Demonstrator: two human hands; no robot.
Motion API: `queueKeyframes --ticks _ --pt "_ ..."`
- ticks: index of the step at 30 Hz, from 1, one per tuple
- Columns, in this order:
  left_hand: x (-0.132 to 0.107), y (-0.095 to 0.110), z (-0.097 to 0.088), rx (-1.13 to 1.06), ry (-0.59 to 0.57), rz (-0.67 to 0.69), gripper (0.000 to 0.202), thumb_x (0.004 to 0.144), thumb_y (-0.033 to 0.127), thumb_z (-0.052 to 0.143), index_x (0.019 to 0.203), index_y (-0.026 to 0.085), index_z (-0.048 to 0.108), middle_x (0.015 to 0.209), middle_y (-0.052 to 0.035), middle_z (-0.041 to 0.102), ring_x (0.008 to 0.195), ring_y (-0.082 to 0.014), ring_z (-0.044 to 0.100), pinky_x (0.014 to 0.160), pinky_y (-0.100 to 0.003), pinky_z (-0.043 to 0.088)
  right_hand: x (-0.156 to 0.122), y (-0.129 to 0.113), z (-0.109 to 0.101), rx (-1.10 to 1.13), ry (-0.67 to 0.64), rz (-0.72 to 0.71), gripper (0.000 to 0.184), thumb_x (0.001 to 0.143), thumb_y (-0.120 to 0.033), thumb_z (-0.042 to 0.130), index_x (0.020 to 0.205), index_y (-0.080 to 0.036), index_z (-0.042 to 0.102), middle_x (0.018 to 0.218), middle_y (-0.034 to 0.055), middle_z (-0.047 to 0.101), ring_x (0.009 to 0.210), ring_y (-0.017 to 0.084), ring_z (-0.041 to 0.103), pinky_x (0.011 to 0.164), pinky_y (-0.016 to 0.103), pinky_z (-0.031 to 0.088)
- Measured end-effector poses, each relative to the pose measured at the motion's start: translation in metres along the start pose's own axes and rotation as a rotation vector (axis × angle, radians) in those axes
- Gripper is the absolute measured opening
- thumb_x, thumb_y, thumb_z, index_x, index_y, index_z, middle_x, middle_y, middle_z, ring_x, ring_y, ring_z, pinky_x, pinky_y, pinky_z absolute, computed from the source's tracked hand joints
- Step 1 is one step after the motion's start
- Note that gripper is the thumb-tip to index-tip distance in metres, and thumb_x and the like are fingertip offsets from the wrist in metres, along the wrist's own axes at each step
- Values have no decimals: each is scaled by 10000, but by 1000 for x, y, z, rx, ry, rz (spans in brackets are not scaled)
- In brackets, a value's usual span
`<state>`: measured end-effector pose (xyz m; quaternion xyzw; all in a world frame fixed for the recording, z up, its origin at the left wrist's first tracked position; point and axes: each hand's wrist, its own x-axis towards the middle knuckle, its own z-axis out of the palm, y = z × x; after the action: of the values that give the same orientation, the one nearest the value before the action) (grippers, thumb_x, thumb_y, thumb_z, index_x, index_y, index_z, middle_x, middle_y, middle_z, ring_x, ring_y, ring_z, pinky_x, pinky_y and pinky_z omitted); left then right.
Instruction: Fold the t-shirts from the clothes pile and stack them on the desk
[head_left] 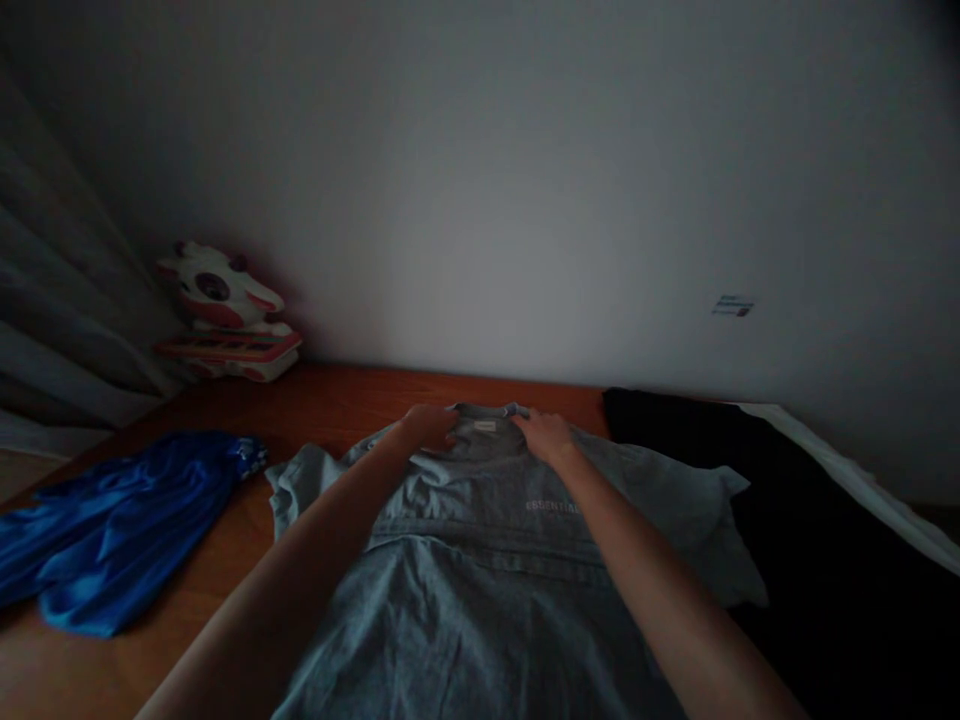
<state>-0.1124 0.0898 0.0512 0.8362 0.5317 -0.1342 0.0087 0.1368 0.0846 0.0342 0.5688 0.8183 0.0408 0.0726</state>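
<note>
The left hand [431, 428] lies at the left side of the neckline of a grey T-shirt [480, 610], thumb parted from the curled fingers; the right hand [546, 432] meets the neckband at its other side, fingers bent. Whether either pinches the cloth cannot be told in this dim light. The shirt, soft, matte and creased, is spread from the middle of the wooden table's [360, 395] far edge towards the near edge, its collar farthest away. Inside the collar sits a small pale label [485, 426], too small to read; on the chest, "ESSENTIAL" is legible up to the right forearm. Near the left edge lies a crumpled, silky blue garment [142, 535]; at the far left corner stands a glossy cow-shaped toy keyboard [229, 315]. Flat black fabric [817, 570] covers the right side, partly beneath the shirt's sleeve.
</note>
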Motion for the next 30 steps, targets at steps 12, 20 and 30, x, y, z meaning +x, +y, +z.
queueKeyframes --ticks 12,20,30 --pt "-10 -7 -16 84 105 30 428 819 348 676 1225 211 670 1177 -164 719 1077 -351 691 881 -437 549 -3 11 -26 -77 -30 -7 374 958 -177 493 1303 -215 634 1164 189 722 1068 291 699 886 416 489" --pt "-53 -10 -9 97 234 138 233 881 146 560 1041 197 721 1038 -138 716 968 -284 706 825 -380 550 -66 34 -45 -88 60 -270 267 939 -167 529 1135 -190 711 1220 165 681 1208 300 593 1012 418 434" --pt "-102 -10 -38 -255 -57 -15 253 968 322 503 951 234 739 815 -45 774 709 -192 740 692 -270 548 -126 40 -55 266 41 -215 195 934 -226 576 1049 -202 732 1090 94 745 1005 226 697 872 296 492"
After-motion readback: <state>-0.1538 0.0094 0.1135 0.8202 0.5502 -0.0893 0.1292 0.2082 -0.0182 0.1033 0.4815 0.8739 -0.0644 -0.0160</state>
